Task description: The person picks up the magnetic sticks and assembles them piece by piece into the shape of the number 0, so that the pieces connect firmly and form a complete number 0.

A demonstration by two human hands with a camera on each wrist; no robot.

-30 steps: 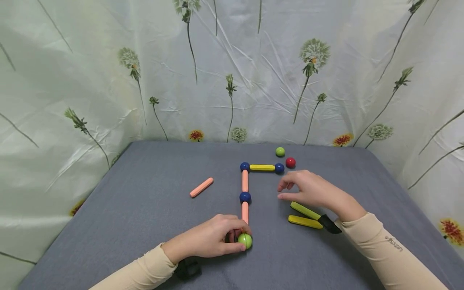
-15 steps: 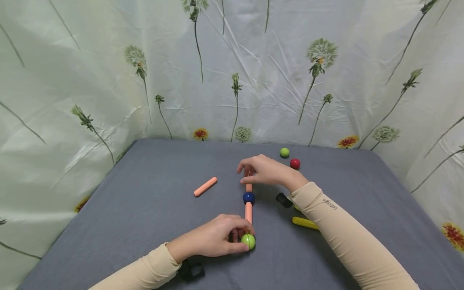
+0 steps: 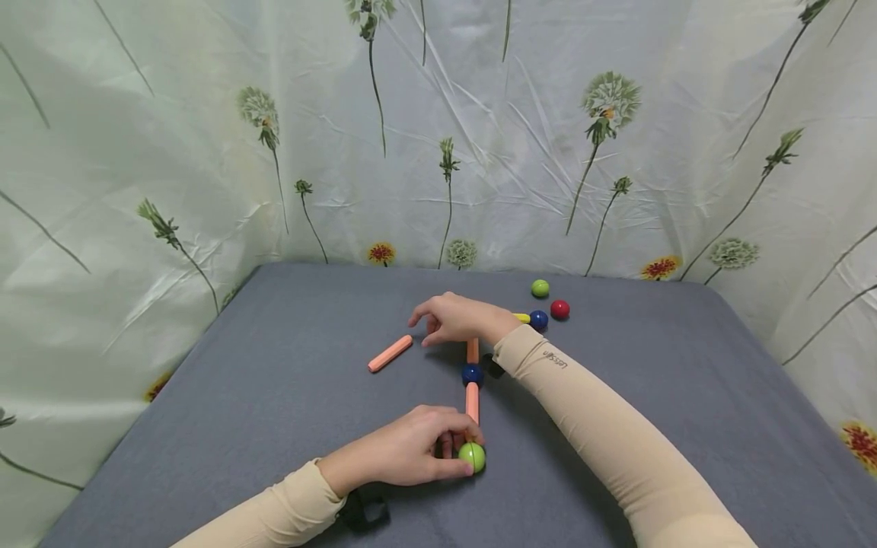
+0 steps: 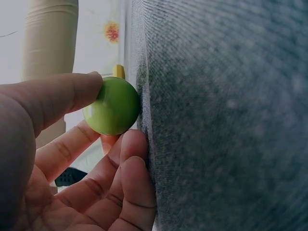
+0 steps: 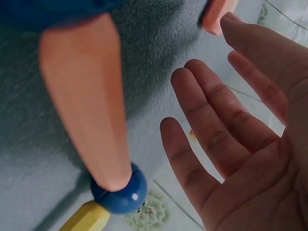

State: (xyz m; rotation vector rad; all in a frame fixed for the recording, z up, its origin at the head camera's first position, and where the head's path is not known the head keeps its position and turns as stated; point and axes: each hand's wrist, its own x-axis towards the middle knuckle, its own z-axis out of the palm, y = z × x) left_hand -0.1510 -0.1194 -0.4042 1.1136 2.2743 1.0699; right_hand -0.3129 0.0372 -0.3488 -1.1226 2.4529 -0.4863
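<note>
Left hand (image 3: 411, 450) pinches green ball (image 3: 472, 457) at near end of 2 pink sticks (image 3: 473, 402) joined by blue ball (image 3: 472, 374); loose pink stick (image 3: 390, 354) lies on table (image 3: 274, 426), right hand (image 3: 457, 317), relaxed and released, just beside its far end

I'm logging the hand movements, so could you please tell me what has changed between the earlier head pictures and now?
The right hand has moved left, across the joined sticks, close to the loose pink stick; it holds nothing. The left hand still pinches the near green ball, and the loose pink stick lies as it did.
</note>
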